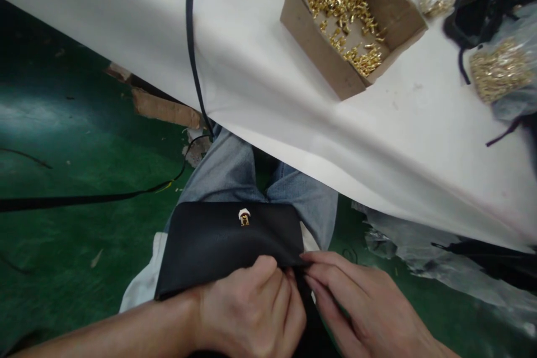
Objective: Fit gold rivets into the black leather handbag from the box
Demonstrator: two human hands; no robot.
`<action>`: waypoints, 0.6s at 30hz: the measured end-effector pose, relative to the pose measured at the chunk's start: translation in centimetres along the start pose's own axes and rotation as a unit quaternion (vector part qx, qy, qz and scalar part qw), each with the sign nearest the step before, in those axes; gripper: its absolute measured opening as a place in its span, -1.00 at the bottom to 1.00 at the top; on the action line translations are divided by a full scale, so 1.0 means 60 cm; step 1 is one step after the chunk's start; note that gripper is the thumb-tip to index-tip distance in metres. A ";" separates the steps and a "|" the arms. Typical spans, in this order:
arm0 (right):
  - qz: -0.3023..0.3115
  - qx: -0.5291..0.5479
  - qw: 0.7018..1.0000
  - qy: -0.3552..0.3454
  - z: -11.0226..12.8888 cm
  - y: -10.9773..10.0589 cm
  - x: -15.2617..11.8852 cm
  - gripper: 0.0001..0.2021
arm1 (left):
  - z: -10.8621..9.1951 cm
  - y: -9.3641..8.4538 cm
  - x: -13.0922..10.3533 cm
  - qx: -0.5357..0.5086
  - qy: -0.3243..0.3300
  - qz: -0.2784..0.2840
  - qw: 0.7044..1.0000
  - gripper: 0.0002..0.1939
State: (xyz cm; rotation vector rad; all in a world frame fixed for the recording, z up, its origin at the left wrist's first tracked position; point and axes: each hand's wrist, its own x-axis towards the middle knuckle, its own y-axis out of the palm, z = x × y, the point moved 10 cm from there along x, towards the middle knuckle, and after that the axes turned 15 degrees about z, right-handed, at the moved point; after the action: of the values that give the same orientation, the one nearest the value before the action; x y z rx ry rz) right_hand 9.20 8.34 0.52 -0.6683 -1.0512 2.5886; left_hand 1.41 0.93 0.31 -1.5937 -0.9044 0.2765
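A black handbag (201, 251) with a small gold clasp (244, 218) on its flap rests across the person's lap. My left hand (255, 307) is closed in a fist against the bag's near edge, its fingers curled over the black material there. At the bag's near right corner, my right hand (356, 296) pinches the black edge between thumb and fingers. The two hands are close together, and what lies under the left fist is hidden.
On the white-covered table (251, 50) stands an open cardboard box (323, 50) of small gold metal pieces. Plastic bags of gold pieces (501, 70) lie at the right. A black strap (191, 28) hangs over the table edge. Plastic sheeting (440, 268) lies on the green floor.
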 end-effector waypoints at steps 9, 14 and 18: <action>-0.054 0.032 0.995 0.077 -0.012 -0.018 0.011 -0.82 | 0.032 -0.021 -0.001 -0.009 -0.086 -0.035 0.996 -0.65; -0.063 0.038 0.991 0.107 -0.018 -0.022 0.016 -0.84 | 0.045 -0.020 0.001 -0.005 -0.118 -0.030 0.993 -0.64; -0.027 0.029 0.997 0.073 -0.013 -0.020 0.019 -0.82 | 0.032 -0.005 0.003 -0.011 -0.063 -0.003 0.998 -0.69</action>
State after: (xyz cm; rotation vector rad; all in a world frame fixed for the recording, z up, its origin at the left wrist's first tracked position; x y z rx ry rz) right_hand 8.69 10.08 0.53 -0.7908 -0.9326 2.4725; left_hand 0.20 2.44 0.16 -1.6081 -1.0112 0.3678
